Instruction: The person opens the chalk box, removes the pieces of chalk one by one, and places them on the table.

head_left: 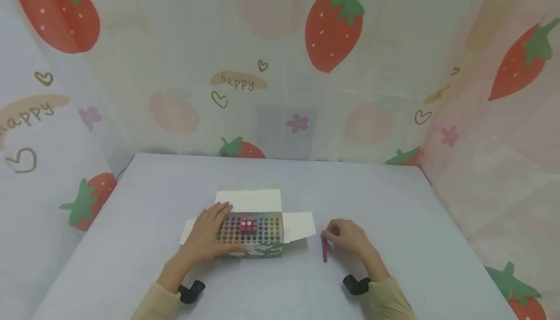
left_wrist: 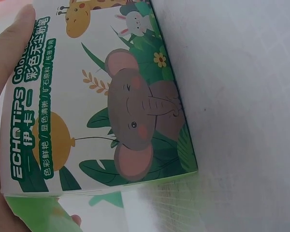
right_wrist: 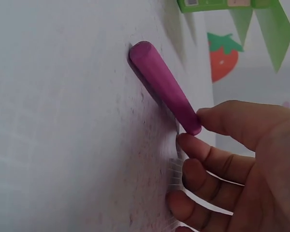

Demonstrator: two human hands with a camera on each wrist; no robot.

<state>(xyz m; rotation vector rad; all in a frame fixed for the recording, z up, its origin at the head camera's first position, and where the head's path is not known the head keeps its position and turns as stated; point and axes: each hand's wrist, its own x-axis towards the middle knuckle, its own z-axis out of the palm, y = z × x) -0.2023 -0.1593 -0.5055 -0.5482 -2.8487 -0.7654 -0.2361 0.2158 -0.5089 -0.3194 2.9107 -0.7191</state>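
Observation:
A box of coloured chalk (head_left: 269, 251) sits on the table with its lid flaps folded out, rows of round chalk ends showing inside. Several pink and red sticks (head_left: 249, 226) stand higher than the others in its middle. My left hand (head_left: 205, 237) holds the box's left side, thumb along the front top edge and fingers reaching over to the back. The left wrist view shows the box's printed front (left_wrist: 101, 111) with an elephant. Right of the box, my right hand (head_left: 347, 236) pinches one end of a purple chalk stick (right_wrist: 164, 87) between thumb and index finger, close over the table.
The open flaps reach out from the box, one white flap (head_left: 299, 226) to the right and another flap (head_left: 248, 199) at the back. A strawberry-patterned curtain (head_left: 280, 67) surrounds the white table (head_left: 372, 198). Black wrist mounts (head_left: 356, 285) sit below each hand.

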